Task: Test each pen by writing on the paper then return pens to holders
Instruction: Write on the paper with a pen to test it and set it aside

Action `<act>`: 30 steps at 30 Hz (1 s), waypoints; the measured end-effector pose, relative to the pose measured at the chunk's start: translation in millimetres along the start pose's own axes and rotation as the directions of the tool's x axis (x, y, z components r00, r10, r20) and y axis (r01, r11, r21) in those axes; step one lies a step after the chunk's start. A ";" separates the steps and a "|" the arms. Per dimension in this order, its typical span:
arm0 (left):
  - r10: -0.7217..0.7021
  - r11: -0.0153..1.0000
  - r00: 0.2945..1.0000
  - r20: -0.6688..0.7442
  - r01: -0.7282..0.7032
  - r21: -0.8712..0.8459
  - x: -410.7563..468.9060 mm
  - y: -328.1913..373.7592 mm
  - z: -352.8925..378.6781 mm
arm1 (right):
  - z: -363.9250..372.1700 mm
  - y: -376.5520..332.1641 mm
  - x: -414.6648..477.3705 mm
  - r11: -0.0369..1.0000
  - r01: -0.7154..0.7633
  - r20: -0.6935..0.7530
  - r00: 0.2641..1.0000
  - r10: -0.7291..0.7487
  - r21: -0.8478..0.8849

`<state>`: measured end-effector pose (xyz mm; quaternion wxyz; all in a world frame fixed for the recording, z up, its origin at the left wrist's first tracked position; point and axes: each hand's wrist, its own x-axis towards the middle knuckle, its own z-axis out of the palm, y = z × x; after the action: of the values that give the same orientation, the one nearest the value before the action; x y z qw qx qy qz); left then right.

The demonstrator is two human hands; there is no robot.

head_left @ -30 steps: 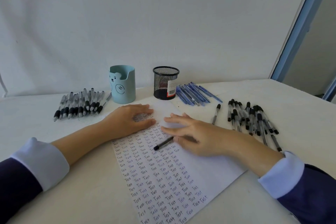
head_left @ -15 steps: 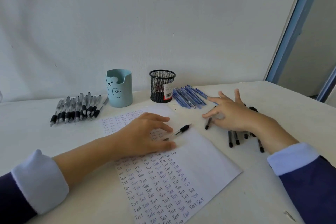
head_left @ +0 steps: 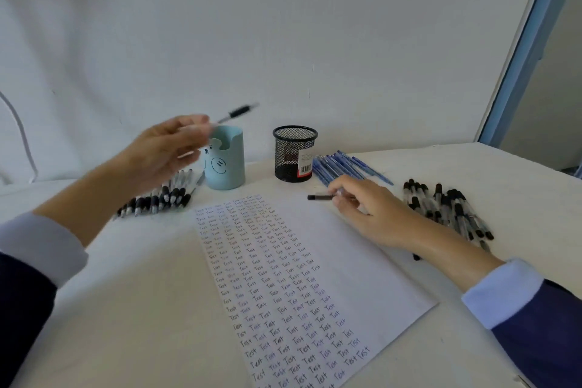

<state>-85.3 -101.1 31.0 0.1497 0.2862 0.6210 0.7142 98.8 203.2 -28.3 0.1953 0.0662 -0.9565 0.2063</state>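
Note:
My left hand [head_left: 163,151] is raised, blurred by motion, and holds a black-grip pen [head_left: 237,112] just above the light blue bear-face holder [head_left: 225,164]. My right hand [head_left: 365,208] rests on the top right corner of the paper [head_left: 362,261] and pinches a black-capped pen [head_left: 319,197] that points left. The sheet is filled with rows of the word "Test". A black mesh holder [head_left: 294,153] stands to the right of the blue one.
A row of black-grip pens [head_left: 157,197] lies left of the blue holder. Blue pens [head_left: 343,167] lie beside the mesh holder. A pile of black-capped pens [head_left: 447,208] sits at the right. A white wall runs behind the table.
My left hand has lifted the black-grip pen off the paper and swung it up over the blue holder. My right hand took a black-capped pen from the right pile and brought it to the paper.

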 end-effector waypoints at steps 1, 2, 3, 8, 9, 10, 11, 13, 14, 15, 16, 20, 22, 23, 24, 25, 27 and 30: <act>0.005 0.996 1.000 -0.030 -0.008 -0.094 2.4 2.4 -12.5 | 1.2 -7.6 -1.3 1.000 0.002 -0.004 1.000 -0.002 0.014; 0.005 0.987 0.998 -0.066 -0.016 -0.157 4.9 2.6 -24.5 | 1.7 -15.9 -3.5 1.000 -0.009 0.000 1.000 0.009 0.017; 0.003 0.981 0.994 -0.108 -0.024 -0.194 6.2 1.7 -33.7 | 2.5 -22.7 -5.3 0.999 -0.035 0.011 0.999 0.035 0.019; -0.075 0.952 0.954 -0.289 -0.017 -0.305 7.3 -12.7 -59.6 | 9.1 -37.7 -11.2 0.995 -0.098 0.028 0.995 0.098 -0.020; -0.095 0.943 0.949 -0.302 -0.011 -0.332 7.7 -14.0 -62.9 | 11.5 -35.9 -11.2 0.997 -0.076 0.015 0.997 0.076 -0.024; -0.112 0.934 0.942 -0.317 -0.009 -0.358 8.9 -15.0 -66.3 | 13.1 -34.0 -11.2 0.998 -0.051 0.001 0.999 0.051 -0.021; -0.134 0.928 0.933 -0.333 -0.001 -0.374 10.1 -15.6 -67.8 | 14.2 -32.0 -10.7 1.000 -0.025 -0.016 1.000 0.025 -0.015; -0.191 0.943 0.905 -0.379 0.062 -0.327 12.7 -17.9 -69.3 | 13.3 -29.7 -9.9 0.999 0.012 -0.012 1.000 -0.011 0.041; -0.214 0.961 0.891 -0.401 0.118 -0.251 12.9 -19.6 -68.6 | 12.7 -28.9 -9.2 0.994 0.010 0.015 1.000 -0.012 0.105; -0.224 0.974 0.879 -0.421 0.185 -0.132 11.8 -21.0 -66.5 | 12.2 -29.2 -9.1 0.985 0.002 0.051 0.999 -0.011 0.174; -0.209 0.968 0.872 -0.443 0.250 0.035 11.6 -23.4 -65.4 | 12.8 -29.0 -8.6 0.975 0.004 0.081 0.996 -0.023 0.223; 0.049 0.638 0.894 -0.445 0.315 0.702 10.5 -33.9 -64.3 | 21.5 -32.6 -8.8 0.942 0.142 -0.020 0.990 -0.143 0.303; 0.134 0.379 0.911 -0.389 0.316 0.870 11.0 -41.5 -65.0 | 20.6 -37.5 -9.3 0.895 0.119 -0.067 0.993 -0.100 0.430; 0.143 0.309 0.914 -0.379 0.323 0.894 11.0 -45.8 -66.4 | 18.1 -40.4 -9.5 0.854 0.098 -0.077 0.995 -0.069 0.511; 0.141 0.278 0.912 -0.384 0.336 0.900 11.1 -49.8 -67.9 | 15.6 -42.2 -8.9 0.815 0.064 -0.073 0.997 -0.027 0.576; 0.142 0.260 0.906 -0.398 0.354 0.898 10.4 -52.0 -68.5 | 12.7 -43.8 -8.4 0.778 0.007 -0.045 0.999 0.027 0.628; 0.176 0.226 0.894 -0.413 0.372 0.900 9.7 -52.8 -67.7 | 8.6 -43.6 -6.6 0.686 -0.139 0.074 0.990 0.124 0.714; 0.322 0.252 0.898 -0.300 0.224 0.941 11.4 -44.5 -44.2 | 5.3 -39.8 -6.4 0.560 -0.288 0.273 0.955 0.113 0.777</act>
<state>-126.9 -121.8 -12.6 -0.2231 0.1688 0.9318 0.2314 111.1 165.2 -20.6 0.0256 0.0576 -0.7722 0.6322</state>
